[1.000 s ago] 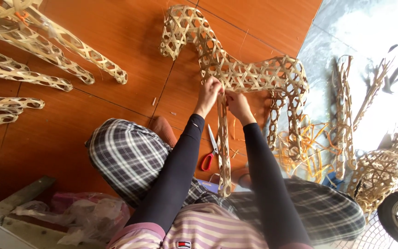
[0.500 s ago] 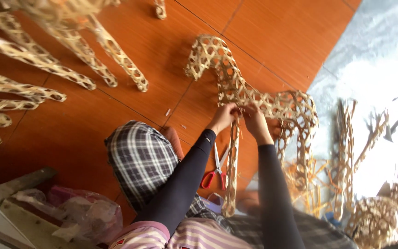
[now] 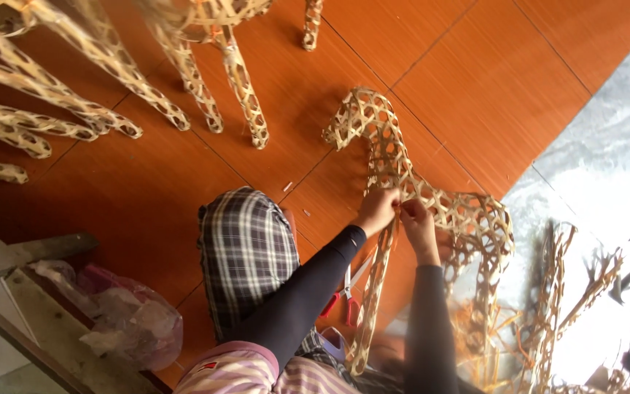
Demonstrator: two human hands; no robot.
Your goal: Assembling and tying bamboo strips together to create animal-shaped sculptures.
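Observation:
A woven bamboo animal figure (image 3: 373,138) lies on the orange tiled floor (image 3: 468,80), head toward the top, body at the right. My left hand (image 3: 375,211) and my right hand (image 3: 418,225) meet at the figure's chest, fingers pinched on its woven strips where a front leg (image 3: 370,299) joins. That leg runs down between my dark-sleeved arms. Red-handled scissors (image 3: 344,295) lie on the floor under my left forearm, beside my checked-cloth knee (image 3: 246,248).
Legs of other woven figures (image 3: 205,95) stand at the top left. A clear plastic bag (image 3: 129,321) and a wooden frame (image 3: 16,255) sit at the lower left. Loose bamboo strips and woven pieces (image 3: 548,321) lie at the lower right on pale ground.
The view has shifted down and left, so the figure now sits further right in frame. My hands stay together at the figure's chest, still working the strips.

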